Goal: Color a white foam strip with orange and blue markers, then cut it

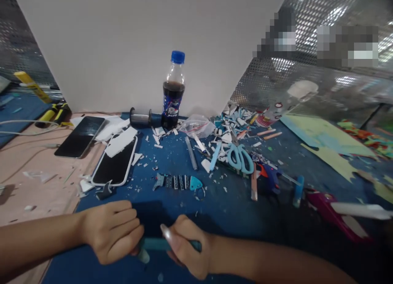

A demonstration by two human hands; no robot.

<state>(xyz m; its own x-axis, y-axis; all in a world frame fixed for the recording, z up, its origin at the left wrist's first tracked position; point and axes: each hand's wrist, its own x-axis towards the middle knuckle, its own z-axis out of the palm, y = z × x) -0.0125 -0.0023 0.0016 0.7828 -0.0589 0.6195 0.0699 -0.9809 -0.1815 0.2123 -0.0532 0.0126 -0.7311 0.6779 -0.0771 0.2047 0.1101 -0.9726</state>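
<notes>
My right hand (pixel 190 245) is closed around a slim teal strip (pixel 155 244), whose darker end shows beside the palm. The strip runs across to my left hand (pixel 112 231), which is curled into a fist with its fingers over the other end. A pale tip pokes out below that fist, too blurred to name. Just beyond both hands lies a fish-shaped keychain (pixel 178 182) in separate pieces: a teal head with a metal ring, several dark and white segments, and a grey tail.
Two phones (pixel 114 165) lie at the left, one under white scraps. Behind stand a Pepsi bottle (pixel 173 95) and a spool (pixel 140 118). Blue scissors (pixel 241 157) rest beside a scrap heap (pixel 235 120). Blue (pixel 272 177) and magenta (pixel 336 214) glue guns lie at the right.
</notes>
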